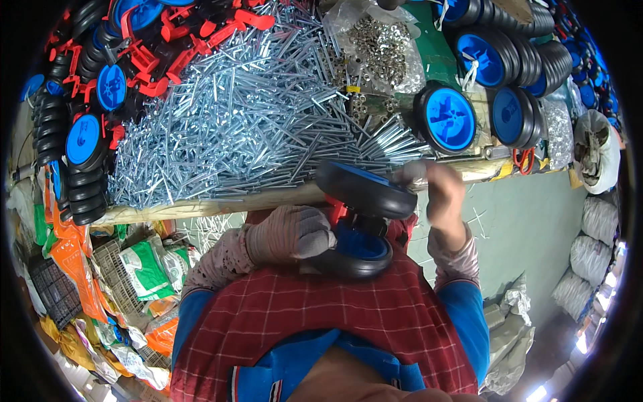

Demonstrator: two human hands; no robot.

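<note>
In front of my chest is a twin-wheel caster, its upper wheel (367, 192) a black tyre with a blue hub, tilted. Below it sits the lower wheel (362, 254), and a red part (337, 210) shows between them. My left hand (291, 234), in a grey glove, is closed on the caster from the left. My right hand (439, 191) is bent at the upper wheel's right edge, its covered fingertips drawn together. Motion blurs those fingertips, and whatever they pinch is hidden. Just beyond lies a fan of long bolts (395, 141) on the workbench (268, 199).
A large heap of loose bolts (248, 114) covers the bench. Nuts (382, 50) lie in a plastic bag behind. Blue-and-black wheels (450, 119) stand at the right; wheels with red levers (144, 60) pile up at the left. Sacks (147, 268) and crates (57, 288) sit lower left.
</note>
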